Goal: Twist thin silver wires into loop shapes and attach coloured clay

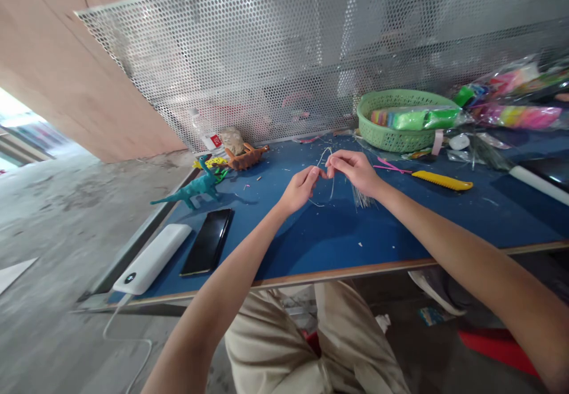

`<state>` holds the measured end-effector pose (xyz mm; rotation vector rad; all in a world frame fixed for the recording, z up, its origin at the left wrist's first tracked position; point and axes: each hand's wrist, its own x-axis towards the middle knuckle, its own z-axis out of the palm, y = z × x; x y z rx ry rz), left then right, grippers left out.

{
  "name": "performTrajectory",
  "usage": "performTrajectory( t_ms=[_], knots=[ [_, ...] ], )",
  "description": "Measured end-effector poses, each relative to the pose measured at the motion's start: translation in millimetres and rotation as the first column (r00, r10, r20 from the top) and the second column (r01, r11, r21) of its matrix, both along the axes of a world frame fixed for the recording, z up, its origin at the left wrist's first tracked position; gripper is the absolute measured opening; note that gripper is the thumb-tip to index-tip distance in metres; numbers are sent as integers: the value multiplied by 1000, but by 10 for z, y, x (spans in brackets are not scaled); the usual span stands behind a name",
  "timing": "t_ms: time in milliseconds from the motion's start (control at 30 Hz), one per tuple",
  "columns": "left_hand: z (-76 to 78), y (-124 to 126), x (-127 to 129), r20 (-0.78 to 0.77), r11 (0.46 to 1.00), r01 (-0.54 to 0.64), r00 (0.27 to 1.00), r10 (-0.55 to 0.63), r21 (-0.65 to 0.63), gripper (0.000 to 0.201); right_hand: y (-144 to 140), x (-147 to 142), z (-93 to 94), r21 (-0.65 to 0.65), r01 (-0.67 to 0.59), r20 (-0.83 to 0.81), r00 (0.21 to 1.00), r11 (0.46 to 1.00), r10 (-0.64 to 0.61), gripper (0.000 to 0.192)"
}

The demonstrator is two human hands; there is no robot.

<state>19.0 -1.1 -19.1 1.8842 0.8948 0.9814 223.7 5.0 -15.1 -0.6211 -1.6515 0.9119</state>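
Over the middle of the blue table, my left hand [301, 189] and my right hand [354, 170] meet with their fingertips close together. Both are closed in a pinch on a thin pale wire [332, 189], bent into a loop that sticks up above the fingers and hangs below them. Under my right hand lies a bundle of straight thin wires [362, 198], partly covered by the hand. Right of it is a yellow-handled cutter [442, 181], beside a thin pink forked strip [391, 167].
Left on the blue table [311, 246] stand a teal dinosaur figure [198, 186], a brown figure [246, 158], a black phone [207, 242] and a white power bank [153, 258]. A green basket [391, 139] holds colourful packs. Behind rises a perforated metal screen [267, 56].
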Motion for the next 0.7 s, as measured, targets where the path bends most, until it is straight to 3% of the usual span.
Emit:
performTrajectory(
  t_ms=[67, 133, 267, 367, 700],
  knots=[
    [25, -23, 30, 142, 973, 115, 986, -88, -198, 46, -37, -17, 18, -6, -12, 56, 998, 1000, 12, 32],
    [50, -39, 48, 253, 944, 181, 961, -110, -277, 44, -64, -33, 28, -30, -40, 77, 996, 999, 42, 33],
    [73, -37, 45, 297, 946, 160, 952, -73, -283, 43, -75, -51, 27, -138, -111, 38, 992, 984, 117, 33],
    [75, -18, 18, 307, 955, 142, 950, -57, -262, 43, -56, -45, 22, -149, -131, 20, 991, 980, 136, 32],
    [150, 147, -210, 256, 972, 43, 966, 18, -232, 42, 68, 45, -15, -109, -40, 12, 999, 993, 42, 28]
  ],
)
